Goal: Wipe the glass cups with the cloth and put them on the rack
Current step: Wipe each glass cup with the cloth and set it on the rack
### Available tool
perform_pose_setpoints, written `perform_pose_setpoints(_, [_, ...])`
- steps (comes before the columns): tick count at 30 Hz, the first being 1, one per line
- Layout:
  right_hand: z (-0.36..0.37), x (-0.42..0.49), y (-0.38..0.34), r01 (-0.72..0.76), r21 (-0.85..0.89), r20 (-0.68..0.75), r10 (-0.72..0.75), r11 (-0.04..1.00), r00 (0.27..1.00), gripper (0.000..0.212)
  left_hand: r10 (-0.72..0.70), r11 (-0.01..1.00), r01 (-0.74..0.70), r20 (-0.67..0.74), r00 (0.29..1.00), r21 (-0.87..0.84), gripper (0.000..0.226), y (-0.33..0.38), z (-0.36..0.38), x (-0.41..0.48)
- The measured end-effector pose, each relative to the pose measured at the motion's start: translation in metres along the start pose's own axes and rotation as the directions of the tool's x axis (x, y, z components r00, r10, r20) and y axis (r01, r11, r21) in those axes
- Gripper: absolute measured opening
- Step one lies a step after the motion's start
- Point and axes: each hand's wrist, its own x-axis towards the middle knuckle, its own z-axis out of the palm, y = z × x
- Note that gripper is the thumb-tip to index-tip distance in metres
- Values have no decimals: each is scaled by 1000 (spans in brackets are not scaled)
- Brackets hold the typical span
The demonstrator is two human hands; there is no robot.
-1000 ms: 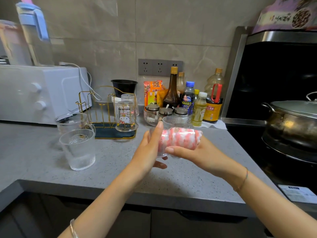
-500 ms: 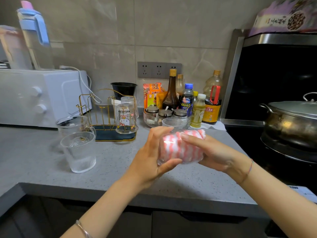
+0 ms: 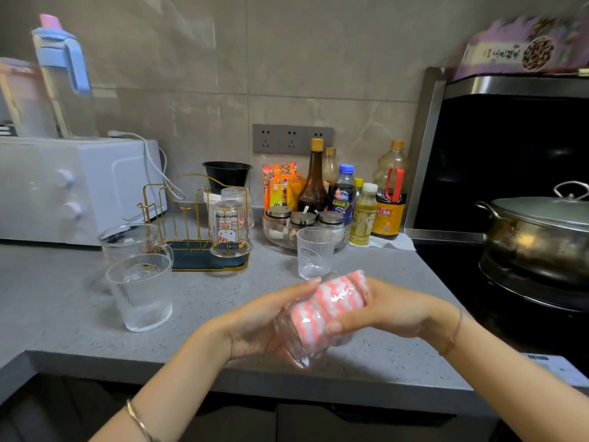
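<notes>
While the glass cup (image 3: 299,346) is gripped on its side by curled fingers of the left hand (image 3: 255,323) above the near counter (image 3: 223,295) edge, the cloth (image 3: 328,307) inside is pinched by the right hand (image 3: 392,311). Wiping is judged under way; cloth withdrawal and transfer to the far-left rack (image 3: 191,218) are required next.

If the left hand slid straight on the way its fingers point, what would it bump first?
Probably the ribbed glass cup standing on the counter just beyond the left hand; depth is hard to judge.
</notes>
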Motion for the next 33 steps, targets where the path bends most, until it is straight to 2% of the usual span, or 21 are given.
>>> perform_pose_setpoints(3, [3, 1, -4, 50, -37, 68, -47, 998, 997, 46, 15, 994, -8, -70, 997, 105, 54, 2, 2, -6])
perform_pose_setpoints(7, [-4, 4, 2, 9, -26, -32, -10, 1000, 999, 42, 105, 953, -59, -141, 984, 298, 47, 8, 4, -12])
perform_pose_setpoints(8, [-8, 4, 3, -7, 14, -86, 9, 1000, 996, 39, 139, 944, -82, -162, 977, 320, 46, 9, 5, -13])
perform_pose_setpoints(11, [-16, 5, 8, -27, 273, -222, 90, 962, 971, 23, 220, 932, -139, -218, 951, 334, 53, 9, 4, -14])
perform_pose_setpoints(12, [-17, 5, 10, -35, 312, -274, 125, 949, 953, 23, 235, 929, -149, -230, 944, 338, 57, 8, 3, -13])
perform_pose_setpoints(15, [-19, 9, 13, 13, 367, -438, 160, 930, 885, 32, 249, 944, -171, -267, 931, 283, 58, 6, 2, -12])
perform_pose_setpoints(17, [-21, 9, 10, 158, 414, -581, 126, 897, 804, 27, 206, 976, -177, -275, 939, 127, 61, 6, 3, -11])
perform_pose_setpoints(19, [-20, 5, 6, 317, 382, -704, 52, 868, 708, 17, 192, 974, -217, -279, 941, -61, 61, 7, 7, -10])
perform_pose_setpoints(22, [1, 0, 2, 342, 135, -776, -115, 930, 620, 15, 150, 922, -249, -320, 936, -295, 71, 8, 13, 0])
perform_pose_setpoints(23, [13, 0, 1, 336, 11, -771, -206, 942, 603, 16, 134, 905, -248, -320, 938, -347, 64, 9, 14, 4])
perform_pose_setpoints(25, [37, 1, 4, 370, -229, -671, -422, 900, 610, 24, 118, 841, -251, -290, 950, -479, 54, 13, 19, 7])
perform_pose_setpoints(27, [47, 5, 17, 389, -500, -499, -624, 774, 601, 34, 110, 772, -267, -292, 950, -577, 57, 15, 25, 9])
perform_pose_setpoints(29, [45, 8, 32, 304, -759, -355, -758, 576, 548, 41, 118, 729, -285, -296, 948, -623, 61, 15, 29, 9])
perform_pose_setpoints(32, [41, 11, 49, 152, -951, -153, -838, 269, 525, 53, 80, 647, -190, -182, 980, -739, 64, 16, 32, 3])
perform_pose_setpoints(33, [42, 11, 54, 140, -967, -107, -840, 212, 532, 53, 55, 598, -131, -122, 991, -791, 68, 19, 34, -1])
